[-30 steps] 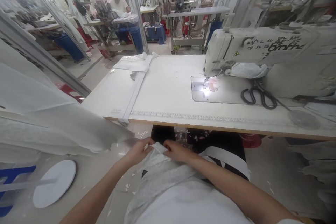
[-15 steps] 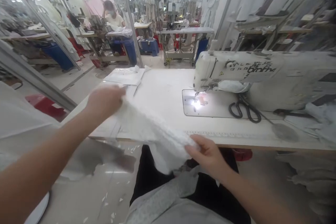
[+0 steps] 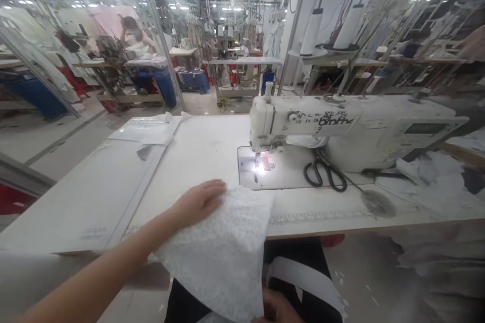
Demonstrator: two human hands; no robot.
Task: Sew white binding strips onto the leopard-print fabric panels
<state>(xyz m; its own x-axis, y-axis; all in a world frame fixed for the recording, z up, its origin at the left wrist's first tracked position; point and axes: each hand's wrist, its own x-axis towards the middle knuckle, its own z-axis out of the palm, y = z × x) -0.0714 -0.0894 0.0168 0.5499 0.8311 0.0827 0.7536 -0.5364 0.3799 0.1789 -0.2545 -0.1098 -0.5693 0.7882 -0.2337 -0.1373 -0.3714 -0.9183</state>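
A white, faintly patterned piece of fabric [image 3: 231, 247] reaches from the front of the sewing table down over my lap. My left hand [image 3: 200, 204] grips its upper left edge, fingers pressed together, just in front of the needle area. Lower down, at the bottom of the view, my right hand [image 3: 278, 308] is closed on the fabric's right edge and is partly cut off. A pale strip [image 3: 306, 275] curves beside it over my dark trousers; whether that hand holds it too, I cannot tell. The sewing machine [image 3: 295, 126] stands beyond, its needle plate [image 3: 246, 179] lit.
Black-handled scissors [image 3: 326, 174] lie under the machine arm. A ruler scale [image 3: 314, 216] runs along the table's front edge. Crumpled cloth [image 3: 428, 176] sits at right, a clear packet [image 3: 144, 128] at back left. Thread cones [image 3: 312, 33] stand behind. Another person [image 3: 134, 40] sits far off.
My left hand has moved right and down toward the machine with the fabric. My right hand has dropped toward my lap, and the fabric is spread flatter. The view has turned right.
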